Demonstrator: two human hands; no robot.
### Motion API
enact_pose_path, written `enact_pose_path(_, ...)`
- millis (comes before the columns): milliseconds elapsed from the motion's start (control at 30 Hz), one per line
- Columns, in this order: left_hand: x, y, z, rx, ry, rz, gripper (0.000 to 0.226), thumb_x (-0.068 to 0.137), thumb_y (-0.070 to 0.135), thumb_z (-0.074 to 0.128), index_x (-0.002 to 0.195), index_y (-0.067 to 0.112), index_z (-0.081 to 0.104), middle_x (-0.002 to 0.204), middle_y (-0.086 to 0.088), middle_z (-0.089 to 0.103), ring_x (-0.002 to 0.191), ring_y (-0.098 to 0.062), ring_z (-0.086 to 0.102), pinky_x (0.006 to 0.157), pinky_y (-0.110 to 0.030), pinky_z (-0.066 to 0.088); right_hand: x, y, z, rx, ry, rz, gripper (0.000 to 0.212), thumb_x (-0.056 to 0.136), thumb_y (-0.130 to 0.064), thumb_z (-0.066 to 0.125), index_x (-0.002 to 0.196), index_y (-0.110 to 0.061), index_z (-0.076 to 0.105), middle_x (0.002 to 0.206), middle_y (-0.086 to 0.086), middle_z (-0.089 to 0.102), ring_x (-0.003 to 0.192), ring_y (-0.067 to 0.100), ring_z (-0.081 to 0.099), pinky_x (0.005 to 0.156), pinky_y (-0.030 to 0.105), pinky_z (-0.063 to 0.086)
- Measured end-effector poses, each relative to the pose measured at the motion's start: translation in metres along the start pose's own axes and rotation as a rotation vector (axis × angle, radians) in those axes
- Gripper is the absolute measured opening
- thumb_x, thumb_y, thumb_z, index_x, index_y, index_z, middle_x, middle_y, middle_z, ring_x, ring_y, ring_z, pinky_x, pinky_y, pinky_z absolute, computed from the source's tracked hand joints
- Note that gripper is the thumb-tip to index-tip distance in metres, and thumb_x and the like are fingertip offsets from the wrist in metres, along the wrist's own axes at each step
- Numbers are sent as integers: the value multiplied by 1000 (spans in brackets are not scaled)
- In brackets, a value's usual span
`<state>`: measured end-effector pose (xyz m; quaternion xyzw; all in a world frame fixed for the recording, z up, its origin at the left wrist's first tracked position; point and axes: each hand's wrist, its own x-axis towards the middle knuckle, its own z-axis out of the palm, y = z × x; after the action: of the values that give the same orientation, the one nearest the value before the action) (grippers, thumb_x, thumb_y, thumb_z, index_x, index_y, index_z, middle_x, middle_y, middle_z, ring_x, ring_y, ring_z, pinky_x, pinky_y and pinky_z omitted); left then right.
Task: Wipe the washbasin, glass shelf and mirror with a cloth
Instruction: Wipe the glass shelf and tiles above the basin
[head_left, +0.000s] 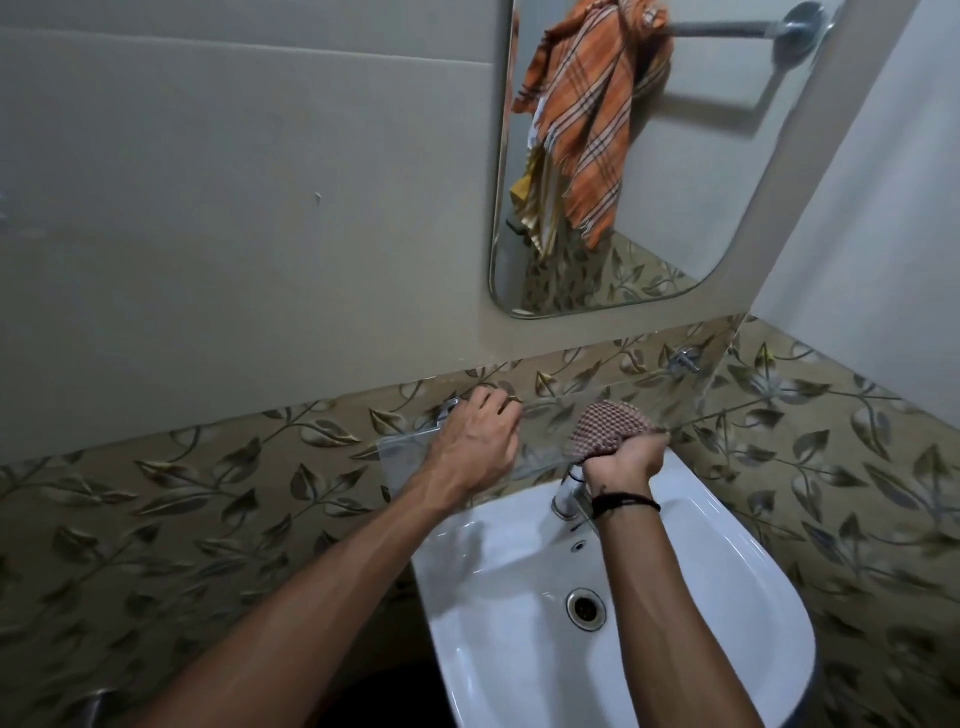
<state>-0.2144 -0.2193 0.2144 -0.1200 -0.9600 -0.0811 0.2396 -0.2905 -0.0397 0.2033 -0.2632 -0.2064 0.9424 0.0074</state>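
A clear glass shelf (402, 454) juts from the leaf-patterned tile wall above the white washbasin (649, 649). My left hand (478, 441) rests flat on the shelf's left part, fingers spread toward the wall. My right hand (626, 457) grips a bunched red-and-white checked cloth (605, 426) and presses it on the shelf's middle. A rounded mirror (701, 218) hangs on the wall above, up and to the right. The tap (566, 499) is partly hidden behind my right wrist.
The mirror reflects an orange plaid towel (587, 119) on a metal rail. A metal shelf bracket (683, 359) sits at the right on the tiles. The basin drain (586, 609) is open. A white side wall (883, 234) closes in on the right.
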Motion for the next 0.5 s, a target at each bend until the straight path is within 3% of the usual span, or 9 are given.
enact_pose_path(133, -2, -1, 1, -19, 15, 3, 23, 103, 30, 43, 112, 16, 60, 112, -5, 61, 103, -20, 48, 92, -37, 46, -2, 18, 8, -417, 279, -464, 56, 100, -27, 42, 152, -9, 31, 152, 16, 40, 127, 36, 53, 107, 47, 46)
enact_pose_path(200, -2, -3, 0, -40, 32, 12, 22, 103, 29, 46, 110, 15, 62, 110, -5, 63, 102, -20, 49, 91, -36, 47, -4, 23, 6, -725, 262, -682, 63, 101, -11, 44, 158, -4, 18, 164, 19, 14, 147, 37, 27, 119, 42, 29)
enact_pose_path(267, -2, -4, -3, -70, 32, 10, 19, 100, 26, 50, 108, 15, 64, 109, -5, 64, 102, -21, 51, 90, -38, 49, -3, 20, 3, -1185, 243, -832, 58, 100, -8, 45, 155, -1, 28, 167, 17, 3, 153, 37, 2, 125, 44, 10)
enact_pose_path(367, -3, -9, -7, -145, 31, -26, 14, 95, 23, 54, 102, 17, 64, 106, -1, 63, 98, -20, 51, 88, -41, 49, -3, 10, 1, -1792, 182, -895, 58, 98, -23, 46, 153, -7, 35, 167, 12, 16, 155, 30, 0, 123, 55, 0)
enact_pose_path(500, -6, -13, -15, -228, 8, -69, 22, 91, 29, 45, 100, 19, 63, 108, 2, 61, 96, -18, 52, 89, -40, 47, -6, 3, 8, -2110, -13, -888, 57, 104, -35, 29, 157, -12, 27, 166, 9, 21, 154, 25, 12, 123, 51, -4)
